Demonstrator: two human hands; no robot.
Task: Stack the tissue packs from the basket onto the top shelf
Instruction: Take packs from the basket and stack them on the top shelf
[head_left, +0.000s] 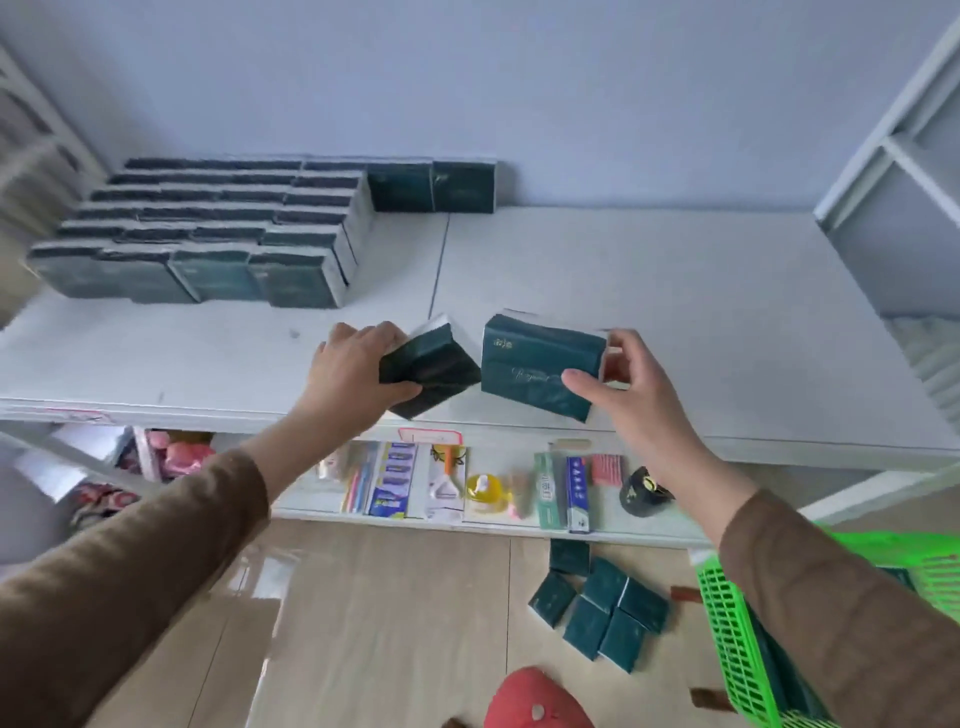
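From the head camera, both hands work at the front edge of the white top shelf (649, 291), centre frame. The left hand (353, 371) grips a dark green tissue pack (434, 371), turned cornerwise and overhanging the edge. The right hand (631, 387) pinches a second pack (535, 366) by its right end, tilted; whether it touches the shelf is hard to tell. Upper left, stacked packs (208, 234) fill the shelf's back corner, leaving the right half bare. Lower right, the green basket (727, 618) sits beside loose packs (602, 608) on the floor.
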